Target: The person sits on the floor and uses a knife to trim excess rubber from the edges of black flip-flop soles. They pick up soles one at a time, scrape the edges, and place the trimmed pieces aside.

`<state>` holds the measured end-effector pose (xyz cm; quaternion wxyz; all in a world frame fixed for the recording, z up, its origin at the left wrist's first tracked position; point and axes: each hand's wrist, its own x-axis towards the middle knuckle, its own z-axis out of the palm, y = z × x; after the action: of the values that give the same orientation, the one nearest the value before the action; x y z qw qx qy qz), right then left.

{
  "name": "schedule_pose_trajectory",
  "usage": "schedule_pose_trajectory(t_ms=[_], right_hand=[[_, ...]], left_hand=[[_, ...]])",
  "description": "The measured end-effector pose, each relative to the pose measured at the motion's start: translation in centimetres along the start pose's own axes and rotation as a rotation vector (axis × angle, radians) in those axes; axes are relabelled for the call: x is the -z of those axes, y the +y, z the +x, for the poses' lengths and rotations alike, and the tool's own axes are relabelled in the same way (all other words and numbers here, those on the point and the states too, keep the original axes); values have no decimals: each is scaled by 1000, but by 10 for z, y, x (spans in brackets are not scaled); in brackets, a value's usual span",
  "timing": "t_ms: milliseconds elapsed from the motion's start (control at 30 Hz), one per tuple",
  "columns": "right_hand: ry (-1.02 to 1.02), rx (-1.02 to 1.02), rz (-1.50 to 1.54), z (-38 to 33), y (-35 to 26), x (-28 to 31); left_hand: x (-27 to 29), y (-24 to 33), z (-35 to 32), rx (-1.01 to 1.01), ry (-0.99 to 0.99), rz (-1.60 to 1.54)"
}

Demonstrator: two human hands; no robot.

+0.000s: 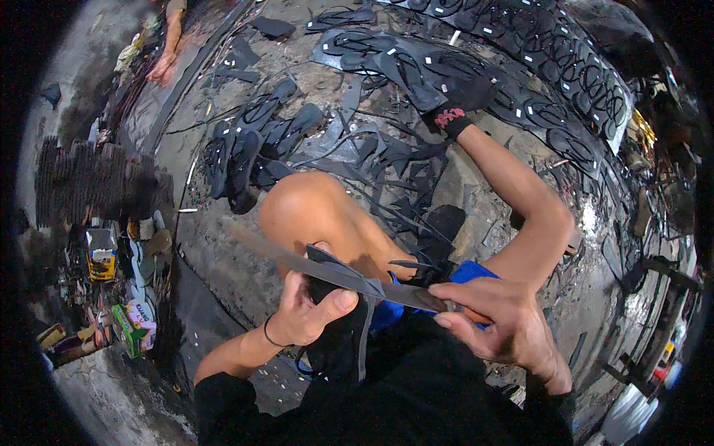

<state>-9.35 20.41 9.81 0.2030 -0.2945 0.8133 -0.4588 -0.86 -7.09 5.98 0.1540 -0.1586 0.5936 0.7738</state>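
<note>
In my left hand [309,312] a black flip-flop [324,288] is gripped between thumb and fingers, above my lap. Much of it is dark against my clothes, so its full outline is hard to make out. A thin rubber strip [364,338] hangs down beside it. My right hand [498,316] is closed around the orange handle of a long knife [405,295]. The blade lies across the flip-flop, close to my left thumb, and its tip points to the upper left past my left knee [305,201].
Rows of black flip-flops [535,59] lie at the far right. Rubber offcuts [372,152] and more flip-flops [249,152] litter the floor ahead. At left sit a small green-and-pink box [136,327] and a yellow container [101,255]. Another person's hand [161,68] shows at upper left.
</note>
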Motion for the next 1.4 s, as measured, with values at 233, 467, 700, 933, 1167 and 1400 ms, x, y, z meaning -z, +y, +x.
schedule_pose_trajectory(t_ms=[233, 467, 700, 933, 1167, 1400], right_hand=[[67, 102, 24, 50, -9, -14], [639, -318, 598, -2, 48, -5], [721, -256, 142, -73, 75, -61], [586, -227, 0, -104, 65, -94], [636, -172, -188, -90, 49, -78], [268, -278, 47, -78, 33, -70]], left_hand=[[-21, 22, -1, -150, -45, 110], [-3, 34, 56, -454, 655, -588], [-85, -22, 86, -107, 166, -982], [-95, -23, 77, -119, 159, -1036], [-85, -51, 48, -81, 72, -997], [-80, -88, 8, -1, 369, -519]])
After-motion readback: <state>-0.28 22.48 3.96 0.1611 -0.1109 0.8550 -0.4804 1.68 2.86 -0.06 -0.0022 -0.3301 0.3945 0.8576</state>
